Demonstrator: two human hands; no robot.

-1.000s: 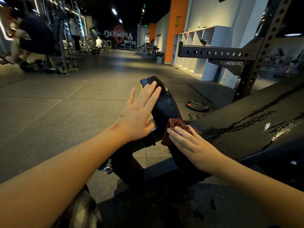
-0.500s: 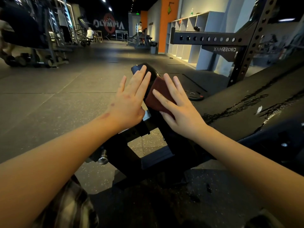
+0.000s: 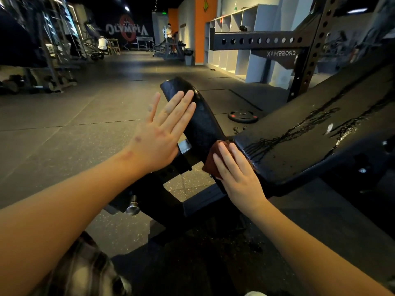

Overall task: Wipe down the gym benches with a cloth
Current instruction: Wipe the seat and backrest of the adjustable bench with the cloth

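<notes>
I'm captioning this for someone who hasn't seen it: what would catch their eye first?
At centre, the left hand lies flat, fingers straight, against the tilted black padded seat, while the right hand presses a reddish-brown cloth at that seat's lower end. To the right, wet streaks glisten on the long black padded backrest.
</notes>
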